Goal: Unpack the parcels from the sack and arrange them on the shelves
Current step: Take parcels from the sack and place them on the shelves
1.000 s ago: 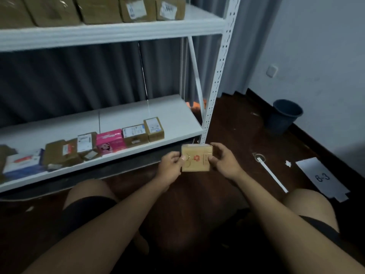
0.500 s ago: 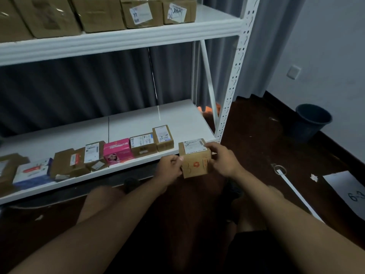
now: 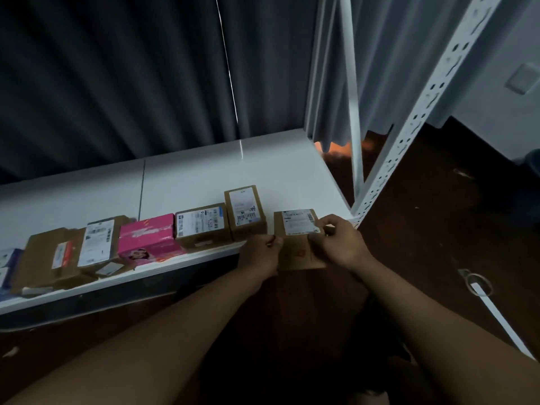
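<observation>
Behind the rack we see a dark grey pleated curtain point(image 3: 117, 77) hanging to floor level. At its lower right edge we note an orange glow point(image 3: 340, 147). The dark wooden floor point(image 3: 438, 217) carries a white strip point(image 3: 502, 320) with a ring at its upper end. On the pale wall point(image 3: 496, 112), a wall plate point(image 3: 523, 78).

Your white shelf point(image 3: 204, 176) carries a front-edge row: brown parcels point(image 3: 247, 213), a pink box point(image 3: 147, 238), more cartons point(image 3: 96, 247) leftward; rear surface bare.
</observation>
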